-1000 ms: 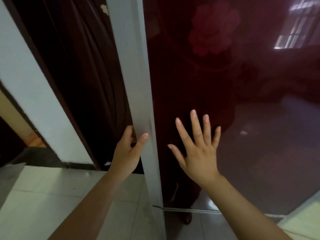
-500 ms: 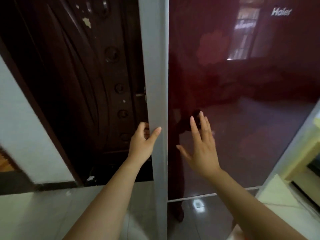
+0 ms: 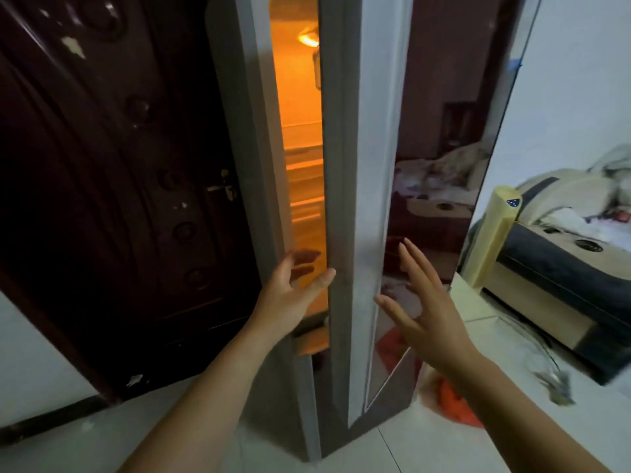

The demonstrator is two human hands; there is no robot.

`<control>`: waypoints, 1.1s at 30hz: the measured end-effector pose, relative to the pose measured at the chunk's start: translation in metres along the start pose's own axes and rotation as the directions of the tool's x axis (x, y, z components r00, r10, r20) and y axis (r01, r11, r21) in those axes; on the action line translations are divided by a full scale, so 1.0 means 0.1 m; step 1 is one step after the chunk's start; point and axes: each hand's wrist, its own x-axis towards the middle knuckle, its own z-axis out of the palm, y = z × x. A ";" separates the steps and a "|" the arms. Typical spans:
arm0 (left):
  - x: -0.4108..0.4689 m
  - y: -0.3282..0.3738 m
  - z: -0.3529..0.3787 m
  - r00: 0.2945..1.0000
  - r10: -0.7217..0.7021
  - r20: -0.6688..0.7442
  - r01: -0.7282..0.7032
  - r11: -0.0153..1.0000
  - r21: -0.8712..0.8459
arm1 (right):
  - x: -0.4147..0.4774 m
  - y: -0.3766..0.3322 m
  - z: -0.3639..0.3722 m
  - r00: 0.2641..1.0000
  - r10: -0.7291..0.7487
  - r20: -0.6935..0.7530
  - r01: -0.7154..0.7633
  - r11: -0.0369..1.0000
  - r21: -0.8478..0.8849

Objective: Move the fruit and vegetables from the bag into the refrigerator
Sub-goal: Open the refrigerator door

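The refrigerator door (image 3: 433, 131), dark red and glossy, stands partly open. Through the gap the interior (image 3: 302, 131) glows orange and shows shelves. My left hand (image 3: 290, 295) holds the door's grey edge (image 3: 341, 165) loosely, with the fingers in the gap and the thumb on the edge. My right hand (image 3: 430, 312) hovers flat with spread fingers just in front of the glossy door face and holds nothing. An orange bag (image 3: 454, 401) lies on the floor behind my right forearm, beside the refrigerator's foot. Its contents are hidden.
A dark brown wooden door (image 3: 102, 165) with a brass handle fills the left. At the right stands a low sofa (image 3: 563, 268) covered with bedding, with a pale yellow roll (image 3: 495, 233) leaning at its end. Cables and a blurred small object (image 3: 556, 387) lie on the white tiled floor.
The refrigerator door has swung open, showing the lit interior. My left hand stays on the door's edge and my right hand has come off the door face. My view has shifted right, showing the sofa and bag.
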 end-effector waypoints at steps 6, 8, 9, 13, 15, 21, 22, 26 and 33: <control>-0.25 0.23 0.39 0.986 -0.030 0.164 0.047 0.994 -0.097 | -0.30 -0.12 -0.17 0.999 0.037 0.011 -0.036 0.999 -0.025; -0.36 0.25 0.53 0.988 -0.038 0.150 0.055 0.992 -0.118 | -0.37 -0.10 -0.21 0.999 0.046 0.006 -0.045 0.998 -0.042; -0.41 0.27 0.59 0.989 -0.043 0.141 0.062 0.989 -0.131 | -0.40 -0.08 -0.24 0.999 0.048 0.004 -0.048 0.998 -0.047; -0.57 0.33 0.86 0.995 -0.041 0.090 0.057 0.980 -0.188 | -0.55 0.02 -0.43 0.998 0.054 0.014 -0.054 0.998 -0.045; -0.67 0.36 1.01 0.997 -0.041 0.062 0.052 0.978 -0.200 | -0.65 0.08 -0.56 0.998 0.054 0.020 -0.053 0.997 -0.050; -1.01 0.59 1.62 0.998 -0.062 -0.009 0.059 0.979 -0.196 | -0.98 0.28 -1.07 0.997 0.076 0.033 -0.074 0.997 -0.038; -1.06 0.64 1.74 0.998 -0.062 -0.013 0.058 0.977 -0.207 | -1.04 0.32 -1.17 0.998 0.055 0.026 -0.053 0.998 -0.044; -1.23 0.82 2.20 0.997 -0.081 -0.021 0.075 0.974 -0.215 | -1.32 0.51 -1.58 0.999 0.015 -0.036 -0.017 0.999 -0.051; -1.39 1.03 2.96 0.990 -0.047 0.135 0.065 0.989 -0.136 | -1.71 0.96 -2.20 0.989 0.082 -0.123 -0.085 0.996 -0.020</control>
